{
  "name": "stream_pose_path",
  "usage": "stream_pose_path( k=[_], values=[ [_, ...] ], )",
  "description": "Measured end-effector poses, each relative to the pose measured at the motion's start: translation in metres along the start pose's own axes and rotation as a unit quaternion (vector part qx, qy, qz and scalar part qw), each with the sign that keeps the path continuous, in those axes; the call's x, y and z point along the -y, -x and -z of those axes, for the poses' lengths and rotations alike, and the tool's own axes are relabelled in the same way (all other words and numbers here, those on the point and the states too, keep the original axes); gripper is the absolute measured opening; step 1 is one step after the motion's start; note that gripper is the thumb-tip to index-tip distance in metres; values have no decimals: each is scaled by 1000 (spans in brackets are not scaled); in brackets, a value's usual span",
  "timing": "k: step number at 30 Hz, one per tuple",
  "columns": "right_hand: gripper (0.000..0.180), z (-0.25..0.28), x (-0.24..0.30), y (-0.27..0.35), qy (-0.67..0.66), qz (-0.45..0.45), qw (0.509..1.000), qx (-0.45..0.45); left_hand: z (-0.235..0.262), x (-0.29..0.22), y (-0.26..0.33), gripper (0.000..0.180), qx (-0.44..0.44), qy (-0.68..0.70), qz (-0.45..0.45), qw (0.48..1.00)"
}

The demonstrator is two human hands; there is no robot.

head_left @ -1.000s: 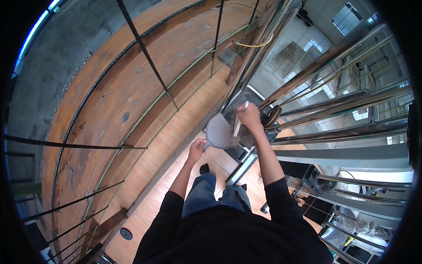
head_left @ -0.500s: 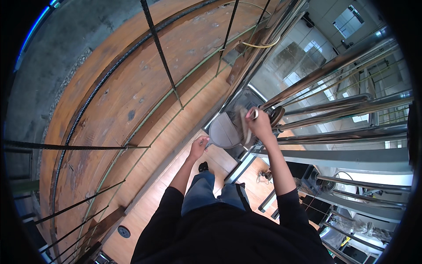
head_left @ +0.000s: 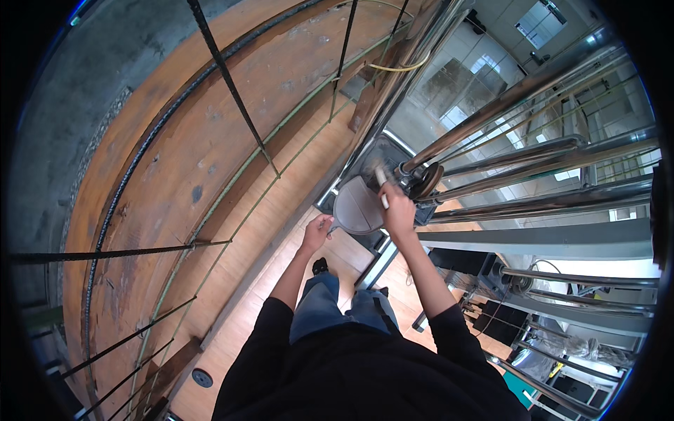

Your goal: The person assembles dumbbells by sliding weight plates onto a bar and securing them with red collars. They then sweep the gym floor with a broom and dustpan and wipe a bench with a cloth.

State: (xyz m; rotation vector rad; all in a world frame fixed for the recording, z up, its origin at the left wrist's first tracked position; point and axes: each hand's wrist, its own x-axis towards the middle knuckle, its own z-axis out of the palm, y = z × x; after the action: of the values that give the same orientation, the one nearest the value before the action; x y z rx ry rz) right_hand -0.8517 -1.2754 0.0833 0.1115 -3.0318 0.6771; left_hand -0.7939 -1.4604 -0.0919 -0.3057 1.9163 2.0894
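Dustpan between my hands, rails to the right

My left hand (head_left: 317, 231) sits left of the dustpan (head_left: 358, 205), my right hand (head_left: 397, 214) just right of it, holding a brush (head_left: 381, 184). Steel rails (head_left: 533, 151) run far right; a plank wall (head_left: 210, 140) with rebar (head_left: 228, 77) lies left.

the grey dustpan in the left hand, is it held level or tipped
Tipped. The grey dustpan shows its broad flat face to the camera, held by its handle in the left hand, while the right hand holds a brush over it.
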Motion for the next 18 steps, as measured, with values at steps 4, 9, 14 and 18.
stream_pose_path(
  k=[4,9,14,18],
  values=[
    [13,-19,-16,-3,-3,-11,999,32,-4,4,-2,24,-4,-4,1,1000],
    [9,7,-11,-15,-44,7,998,-43,0,4,4,25,-7,-38,6,999],
    [12,-18,-12,9,1,6,996,94,-6,-2,2,25,-2,-24,7,1000],
    [15,10,6,44,-118,36,981,148,2,10,6,23,4,-16,-10,1000]
  ],
)
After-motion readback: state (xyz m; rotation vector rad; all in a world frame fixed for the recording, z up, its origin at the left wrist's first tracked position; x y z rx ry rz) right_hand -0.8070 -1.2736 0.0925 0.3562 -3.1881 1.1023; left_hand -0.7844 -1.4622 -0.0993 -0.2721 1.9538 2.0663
